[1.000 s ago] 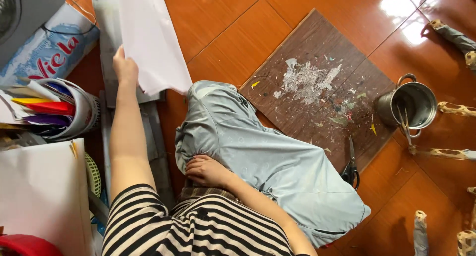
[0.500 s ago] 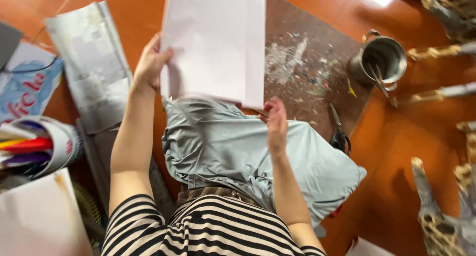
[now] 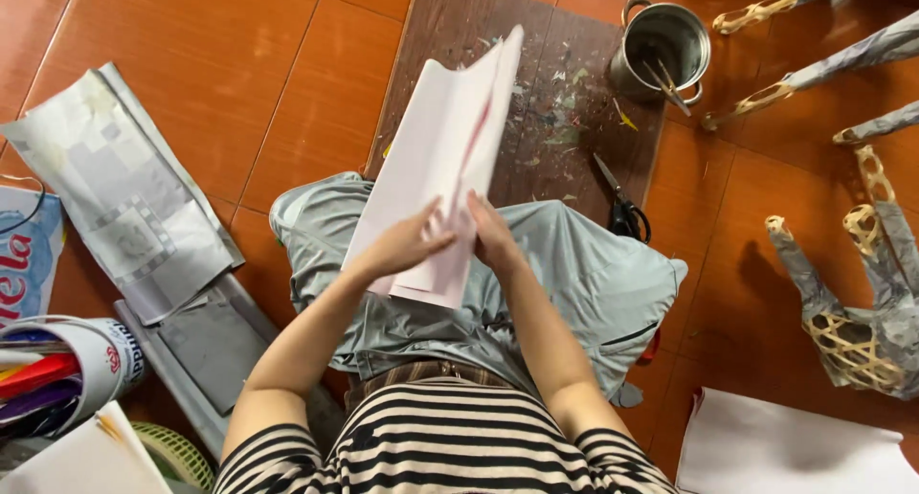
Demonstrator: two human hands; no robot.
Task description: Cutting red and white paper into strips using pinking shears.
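Note:
A large pale pink sheet of paper (image 3: 436, 159) is bent into a fold above my lap. My left hand (image 3: 407, 245) grips its near edge from the left, and my right hand (image 3: 490, 234) pinches the same edge from the right. Both hands meet over my grey trousers (image 3: 593, 283). Beyond the paper lies a dark wooden board (image 3: 565, 101) flecked with dried paste and paper scraps.
Black scissors (image 3: 622, 207) lie on the board's near right edge, a metal pot (image 3: 661, 39) with sticks behind. Paper-covered woven frames (image 3: 852, 312) stand right. Grey newspaper sheets (image 3: 124, 207) lie left, a tub of coloured rolls (image 3: 67, 370) near left, white paper (image 3: 785, 446) bottom right.
My left hand brought the sheet from the left to the middle over my lap. My right hand rose from my lap and took hold of it; the sheet is now folding.

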